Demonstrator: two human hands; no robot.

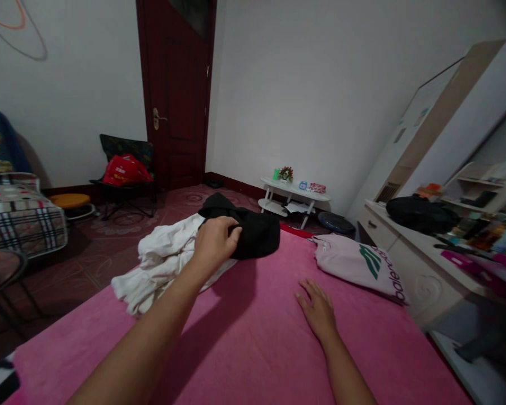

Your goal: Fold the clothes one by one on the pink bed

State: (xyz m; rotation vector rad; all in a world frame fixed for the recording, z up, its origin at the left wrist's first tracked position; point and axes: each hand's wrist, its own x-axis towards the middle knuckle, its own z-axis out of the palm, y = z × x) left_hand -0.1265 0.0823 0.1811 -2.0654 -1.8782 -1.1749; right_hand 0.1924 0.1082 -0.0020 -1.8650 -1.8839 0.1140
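My left hand (216, 241) is closed on a black garment (259, 230), its fingers curled at the cloth's near left part. The garment is bunched, so its exact kind cannot be made out. Rumpled white clothing (164, 253) lies to the left and partly under my left forearm. Over the pink bed cover (257, 349), my right hand (318, 309) has its fingers spread and holds nothing. Beyond it, at the bed's right edge, rests a folded pale pink shirt (354, 261) with green and dark lettering.
Past the bed's far edge stands a low white table (295, 190) with small items. A cabinet (398, 247) with a black bag (421, 214) runs along the right. On the left are a folding chair (145, 149) holding a red bag (126, 170) and an orange stool (70, 201).
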